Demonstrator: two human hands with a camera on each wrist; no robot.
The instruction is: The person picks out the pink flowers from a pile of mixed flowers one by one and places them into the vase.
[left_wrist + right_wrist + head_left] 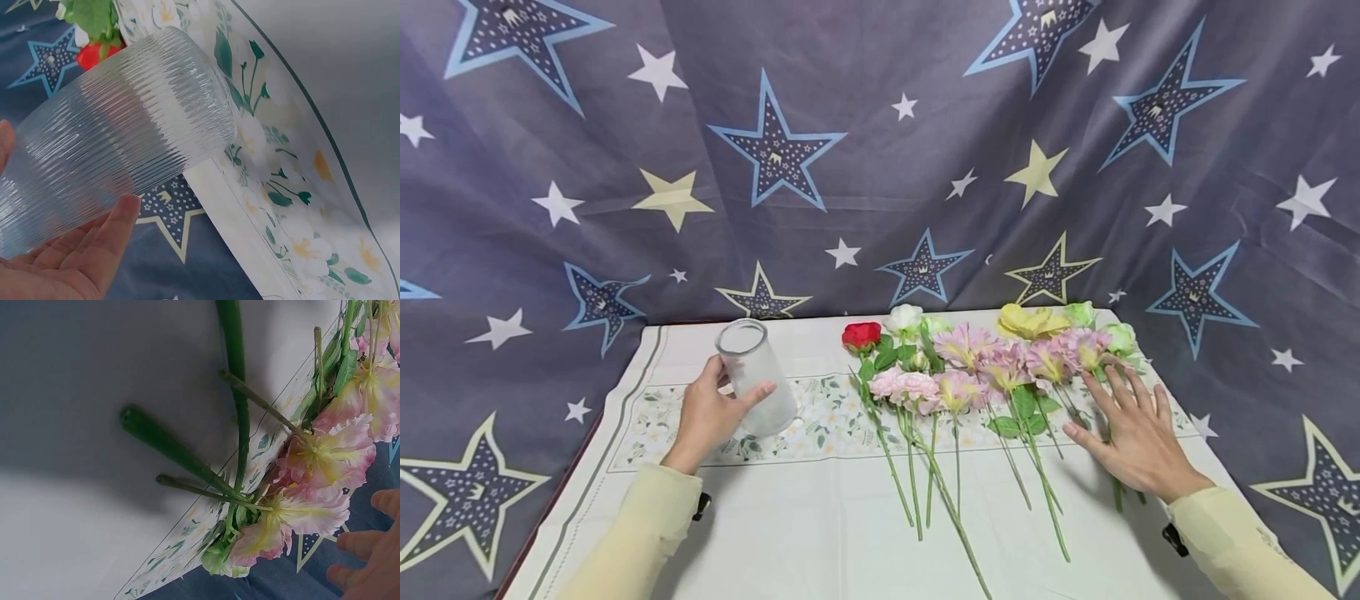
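My left hand (pixel 711 408) grips a clear vase (pixel 763 383), its thumb across the near side and its fingers behind. Fine ribs line the vase's wall (pixel 131 119) in the left wrist view, where I see no stems inside. On the right, my right hand (pixel 1138 433) is spread with straight fingers over the end of a row of artificial flowers. Nearest to its fingertips are pink-and-yellow flowers (pixel 1086 346); whether they touch cannot be told. Thick green stems (pixel 175 450) lie below that hand in the right wrist view.
Along the row lie a red rose (pixel 861 335), a white flower (pixel 904 320), a pale pink bloom (pixel 906 387) and a yellow flower (pixel 1032 320). Their stems point toward me over a white tablecloth (pixel 790 533) with a floral band. A star-patterned curtain (pixel 865 150) hangs behind the table.
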